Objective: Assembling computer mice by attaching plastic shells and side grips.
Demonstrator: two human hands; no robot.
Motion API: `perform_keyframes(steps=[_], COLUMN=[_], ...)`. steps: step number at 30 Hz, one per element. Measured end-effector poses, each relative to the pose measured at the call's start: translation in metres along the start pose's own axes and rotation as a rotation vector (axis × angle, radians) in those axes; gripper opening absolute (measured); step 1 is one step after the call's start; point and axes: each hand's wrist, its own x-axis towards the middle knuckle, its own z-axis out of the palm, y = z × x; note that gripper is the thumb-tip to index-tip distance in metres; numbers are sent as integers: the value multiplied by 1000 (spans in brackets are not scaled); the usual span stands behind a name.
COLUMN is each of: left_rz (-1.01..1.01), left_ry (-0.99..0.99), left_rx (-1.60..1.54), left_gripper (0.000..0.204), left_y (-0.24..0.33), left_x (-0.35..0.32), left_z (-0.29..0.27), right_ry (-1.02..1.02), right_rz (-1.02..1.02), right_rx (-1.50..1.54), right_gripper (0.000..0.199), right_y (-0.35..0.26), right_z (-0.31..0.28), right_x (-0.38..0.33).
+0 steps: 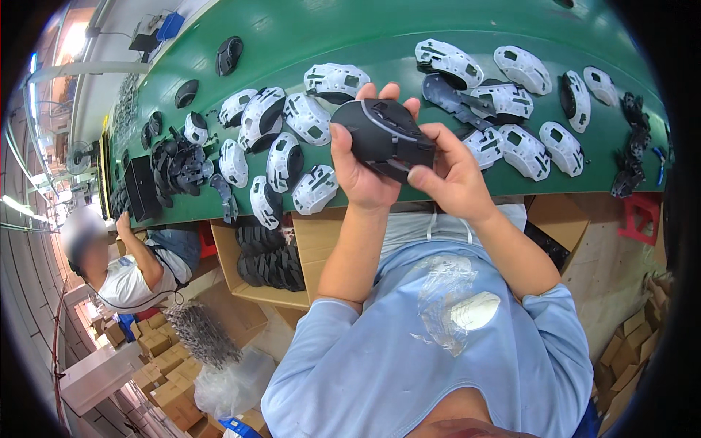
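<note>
Held up over the green workbench [394, 45] is a black computer mouse [376, 137] with a pale curved strip along it. My left hand [364, 175] is closed round it from the left, its fingertips showing past the far side. From the right, my right hand [461, 175] grips the other end, with thumb and forefinger on the black casing. Part of the underside is hidden by the hands. Just beyond them lie a dark elongated part [456, 101] and a white curved shell with cutouts [505, 99].
Several white shells [307, 117] are spread on the bench, some on black bases. Black parts are heaped left [179, 164] and right [631, 146]. Below the edge stands a cardboard box [272, 293] of black pieces. A red stool [642, 215] is at right; another person [139, 266] sits left.
</note>
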Motion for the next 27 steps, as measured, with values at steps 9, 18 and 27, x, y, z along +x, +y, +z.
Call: perform_keyframes(steps=[9, 18, 27], left_rz=[87, 344, 146], left_ry=[69, -65, -139], left_rx=[105, 849, 859], left_gripper=[65, 58, 41], left_y=[-1, 3, 37], left_x=[0, -6, -15], left_z=[15, -3, 33], right_ry=[15, 1, -134], right_rz=[-105, -146, -76], right_rx=[-298, -180, 2], right_gripper=[59, 63, 52], right_y=[-3, -19, -39], right_z=[-3, -3, 2], right_x=[11, 17, 10])
